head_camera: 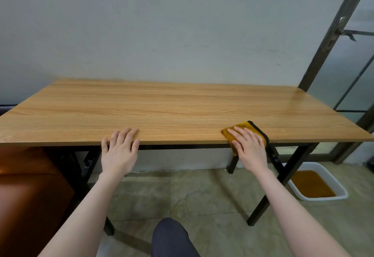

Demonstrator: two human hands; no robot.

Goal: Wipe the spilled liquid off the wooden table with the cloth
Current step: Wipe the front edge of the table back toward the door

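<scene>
The cloth, yellow with a dark hem, is seen at the near edge of the table, toward the right; part of it is draped over the edge and hangs down. It is pressed flat by the right hand, whose fingers are held straight and spread on top of it rather than curled round it. The left hand is laid on the near edge further left, its fingers straight and slightly spread, with nothing held.

The cloth is judged to be light, soft and limp: it will fold and bunch under a sideways push, and no care against breakage is needed. Because the tabletop looks smooth, the cloth is likely to slide easily, so downward pressure from a flat palm is better suited than a pinch. Hold is best taken over its middle, with the hanging part drawn back onto the wood first, lest it be dragged off the edge.

No liquid can be made out on the wood; whether any remains cannot be told.
</scene>
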